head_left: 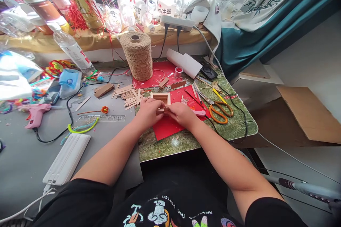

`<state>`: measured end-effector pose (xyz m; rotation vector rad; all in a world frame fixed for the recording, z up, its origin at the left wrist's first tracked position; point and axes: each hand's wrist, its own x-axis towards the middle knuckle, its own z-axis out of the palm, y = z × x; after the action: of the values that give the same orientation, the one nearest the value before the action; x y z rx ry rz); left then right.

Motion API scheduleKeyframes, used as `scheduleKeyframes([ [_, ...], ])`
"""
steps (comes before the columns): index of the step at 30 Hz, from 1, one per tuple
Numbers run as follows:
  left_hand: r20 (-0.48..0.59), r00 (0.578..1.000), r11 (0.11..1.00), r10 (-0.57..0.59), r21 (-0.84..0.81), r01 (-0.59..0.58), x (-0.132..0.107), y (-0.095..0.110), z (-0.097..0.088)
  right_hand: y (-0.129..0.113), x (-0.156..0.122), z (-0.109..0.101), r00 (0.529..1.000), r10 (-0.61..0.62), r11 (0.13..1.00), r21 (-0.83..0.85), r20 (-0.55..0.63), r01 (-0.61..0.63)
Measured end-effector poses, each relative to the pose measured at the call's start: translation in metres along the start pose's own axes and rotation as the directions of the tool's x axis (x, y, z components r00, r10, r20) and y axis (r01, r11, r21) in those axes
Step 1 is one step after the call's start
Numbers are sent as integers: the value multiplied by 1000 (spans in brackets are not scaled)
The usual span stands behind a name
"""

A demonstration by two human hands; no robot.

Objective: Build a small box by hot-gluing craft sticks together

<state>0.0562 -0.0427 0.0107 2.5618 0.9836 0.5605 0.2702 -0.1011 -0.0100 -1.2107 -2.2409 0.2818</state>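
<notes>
The bench (23, 159) spreads beneath and around the grip. A red sheet (163, 131) lies under the grip, while a twine spool (137, 56) stands upright beyond it, slightly left. The left hand (151, 110) and right hand (182, 114) come together, fingers drawn narrow. Orange-handled scissors (221, 111) rest to the grip's right; a pink glue gun (38, 114) lies well to its left. Loose sticks (129, 94) heap beyond and left. The wooden frame (168, 98) sits just past the fingers. Between the fingertips is a brown strip (161, 111), held; whether it touches the frame cannot be told.
</notes>
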Motion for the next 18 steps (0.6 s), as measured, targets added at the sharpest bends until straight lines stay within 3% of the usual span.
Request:
scheduleKeyframes([
  [6, -3, 1000, 1000, 15, -3, -15, 1, -1, -1, 1, -3, 3, 998, -20, 999, -37, -52, 18],
  [13, 13, 991, 987, 133, -95, -131, 0, -6, -12, 0, -3, 1, 997, -25, 998, -52, -73, 21],
  [18, -1, 986, 982, 169, -83, -169, 3, -11, -10, 4, -3, 3, 996, -69, 993, -97, -64, 63],
])
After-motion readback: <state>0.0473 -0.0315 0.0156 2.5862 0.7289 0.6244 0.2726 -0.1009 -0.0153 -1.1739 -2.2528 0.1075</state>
